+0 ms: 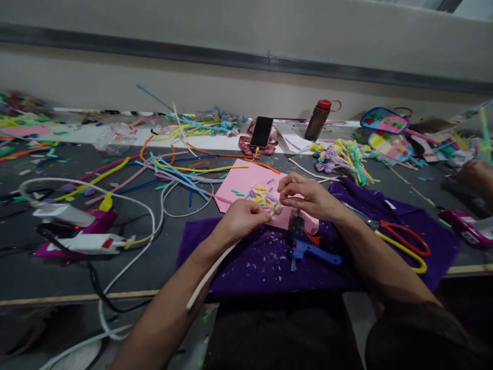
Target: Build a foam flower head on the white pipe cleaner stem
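Here the left hand (241,220) pinches a white stem (215,267) whose looped end (274,206) sits over the pink sheet (246,182), and the right hand (308,198) pinches that loop. The glue gun (304,241) lies just beneath; a slip could bring fingers against its nozzle, or scatter the cut bits (258,194).

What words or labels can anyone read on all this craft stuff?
None can be read.
Glue gun: a red sticker, blurred.
Pink box: a white label, too small.
Phone: dark screen.
Bottle: no legible print.
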The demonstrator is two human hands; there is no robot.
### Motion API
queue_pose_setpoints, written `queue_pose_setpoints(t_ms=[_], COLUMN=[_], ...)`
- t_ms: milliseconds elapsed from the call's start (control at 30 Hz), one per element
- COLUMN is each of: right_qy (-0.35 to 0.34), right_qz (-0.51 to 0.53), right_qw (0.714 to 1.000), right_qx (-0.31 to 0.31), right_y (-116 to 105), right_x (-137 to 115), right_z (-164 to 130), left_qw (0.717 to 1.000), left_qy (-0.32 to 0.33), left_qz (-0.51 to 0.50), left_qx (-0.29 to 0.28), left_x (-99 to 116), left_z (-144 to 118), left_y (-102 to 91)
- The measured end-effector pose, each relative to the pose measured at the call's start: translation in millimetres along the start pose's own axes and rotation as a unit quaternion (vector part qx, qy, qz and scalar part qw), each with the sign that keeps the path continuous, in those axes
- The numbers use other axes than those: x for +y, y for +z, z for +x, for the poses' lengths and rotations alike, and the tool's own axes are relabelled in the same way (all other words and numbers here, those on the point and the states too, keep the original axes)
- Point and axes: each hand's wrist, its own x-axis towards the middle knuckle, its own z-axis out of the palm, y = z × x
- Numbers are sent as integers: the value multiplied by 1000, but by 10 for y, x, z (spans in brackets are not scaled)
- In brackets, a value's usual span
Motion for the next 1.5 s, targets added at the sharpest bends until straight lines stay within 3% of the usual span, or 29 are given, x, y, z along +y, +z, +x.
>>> queue_pose_setpoints(t_ms=[1133, 1500], right_qy=[-1, -12], right_qz=[-119, -94], right_qw=[992, 995], right_qx=[-38, -8], right_y=[87, 97], right_x=[-22, 14], right_z=[-7, -2], left_qw=[1000, 1000], left_qy=[14, 1], left_qz=[-10, -29], left_qx=[-8, 5], left_x=[26, 10], left_z=[-18, -10], left_y=[16, 24])
